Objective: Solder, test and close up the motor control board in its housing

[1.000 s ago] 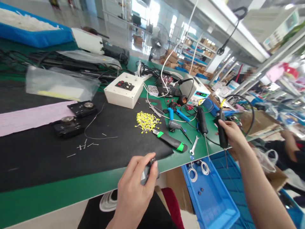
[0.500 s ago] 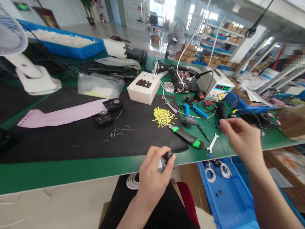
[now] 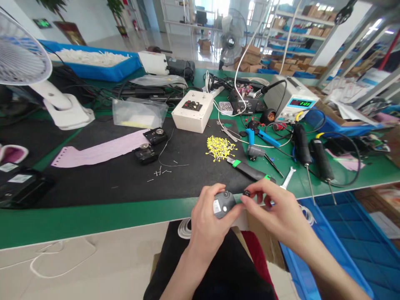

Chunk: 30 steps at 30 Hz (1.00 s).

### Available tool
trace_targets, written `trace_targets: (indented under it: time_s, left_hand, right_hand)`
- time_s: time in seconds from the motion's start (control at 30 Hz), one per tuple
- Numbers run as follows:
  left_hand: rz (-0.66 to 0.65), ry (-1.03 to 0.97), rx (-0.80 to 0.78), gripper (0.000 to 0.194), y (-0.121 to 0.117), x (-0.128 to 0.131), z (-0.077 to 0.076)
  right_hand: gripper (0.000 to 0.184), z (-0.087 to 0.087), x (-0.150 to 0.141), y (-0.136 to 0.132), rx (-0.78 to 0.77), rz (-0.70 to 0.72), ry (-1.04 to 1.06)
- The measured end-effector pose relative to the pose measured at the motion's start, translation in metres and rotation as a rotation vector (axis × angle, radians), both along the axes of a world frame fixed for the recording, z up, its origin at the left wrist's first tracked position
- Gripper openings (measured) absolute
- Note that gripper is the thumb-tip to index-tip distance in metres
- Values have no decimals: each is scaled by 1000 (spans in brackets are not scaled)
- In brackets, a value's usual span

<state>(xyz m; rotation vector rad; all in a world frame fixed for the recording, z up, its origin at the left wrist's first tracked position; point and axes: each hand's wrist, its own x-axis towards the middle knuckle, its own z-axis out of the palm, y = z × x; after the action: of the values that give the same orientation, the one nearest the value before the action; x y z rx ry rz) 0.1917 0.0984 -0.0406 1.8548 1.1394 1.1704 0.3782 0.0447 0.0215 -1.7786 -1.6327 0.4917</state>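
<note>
My left hand (image 3: 208, 221) is closed around a small black part with a white label (image 3: 223, 204), held just in front of the green bench edge (image 3: 93, 216). My right hand (image 3: 276, 210) pinches a tiny black piece (image 3: 246, 193) between thumb and fingers, right beside that part. Two black electric screwdrivers (image 3: 301, 143) (image 3: 321, 160) lie side by side on the bench at the right, free of my hands. A pile of small yellow components (image 3: 220, 148) lies on the black mat (image 3: 125, 175).
On the bench lie a green-black knife (image 3: 250, 171), a small wrench (image 3: 288, 177), blue pliers (image 3: 261, 137), a white control box (image 3: 193, 110), a power supply (image 3: 293, 100), two black assemblies (image 3: 150, 146) and a pink strip (image 3: 100, 151). A white fan (image 3: 28, 71) stands left. A blue bin (image 3: 337, 241) sits below right.
My right hand let go of the electric screwdriver, which now lies on the bench, and came in to the left hand's part, now pinching a tiny black piece. The view swung left.
</note>
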Motion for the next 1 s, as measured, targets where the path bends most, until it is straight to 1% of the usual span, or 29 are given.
trace_targets:
  time_s: [0.07,0.1,0.13,0.17,0.2,0.3,0.37,0.4,0.47,0.53,0.6,0.67,0.73,0.83,1.0]
  left_hand:
    - [32,35,-66,64,0,-2,-1]
    - [44,56,-96,69,0,-3,-2]
    - [53,76,-120,71,0,-4,-3]
    - [62,95,-141,74,1,-4,-3]
    - [71,107,-163,78,2,-4,-4]
    - [82,125,-190,89,5,-4,-7]
    - [85,136,-182,92,5,-4,-8]
    - [90,147,-177,91,5,-4,-8]
    - [97,172,-164,90,5,-4,-9]
    - [103,191,-142,89,4,-4,-9]
    - [111,208,-129,90,3,-2,-8]
    - [128,211,-136,90,2,-1,-7]
    - [127,201,-152,86,0,1,-4]
    - [98,208,-164,76,-1,1,-1]
    - [133,222,-141,73,0,4,1]
  right_hand:
    - [26,-9,18,-29,-60,-143,35]
    - [32,-19,28,-46,-114,-222,45]
    - [39,-32,38,-62,-179,-302,37]
    - [43,-48,49,-79,-243,-372,15]
    - [44,-67,61,-95,-293,-434,-12]
    - [28,-129,97,-135,-493,-628,-113]
    - [26,-166,117,-153,-648,-727,-162]
    - [26,-181,127,-161,-716,-762,-178]
    - [28,-205,142,-172,-834,-815,-196]
    - [31,-221,153,-181,-923,-843,-204]
    - [33,-232,161,-188,-987,-849,-206]
    - [33,-241,162,-193,-1034,-841,-209]
    - [33,-250,160,-198,-1060,-822,-216]
    - [34,-260,151,-203,-1041,-777,-245]
    - [32,-273,146,-208,-964,-700,-265]
